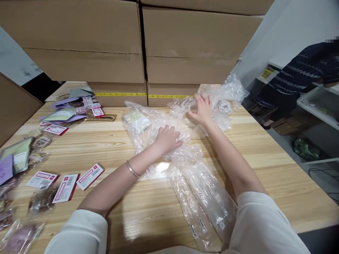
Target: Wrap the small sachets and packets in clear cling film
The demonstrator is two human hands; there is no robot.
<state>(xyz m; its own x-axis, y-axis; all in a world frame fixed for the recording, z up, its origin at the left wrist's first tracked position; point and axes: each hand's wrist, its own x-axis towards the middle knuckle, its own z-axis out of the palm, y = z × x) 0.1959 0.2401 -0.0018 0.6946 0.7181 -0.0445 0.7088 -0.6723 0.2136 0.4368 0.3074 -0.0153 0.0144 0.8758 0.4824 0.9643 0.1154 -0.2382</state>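
Crumpled clear plastic bags [182, 150] lie in a heap at the middle of the wooden table. My left hand [167, 139] rests on them, palm down, its fingers apart and slightly bent. Farther back and to the right, my right hand [201, 110] touches more of the plastic with thumb and fingers spread. A pale green packet [138, 121] shows at the left end of the heap, partly covered by clear film. Long flat clear sleeves [203, 201] stretch from the heap toward my body.
Large cardboard boxes [113, 67] stand stacked along the back. On the left lie several bagged hair accessories [42, 201], white-and-red barcode cards [66, 188] and green and purple packets [18, 155]. A person [299, 74] in a dark patterned top is beyond the table, near shelves [321, 109].
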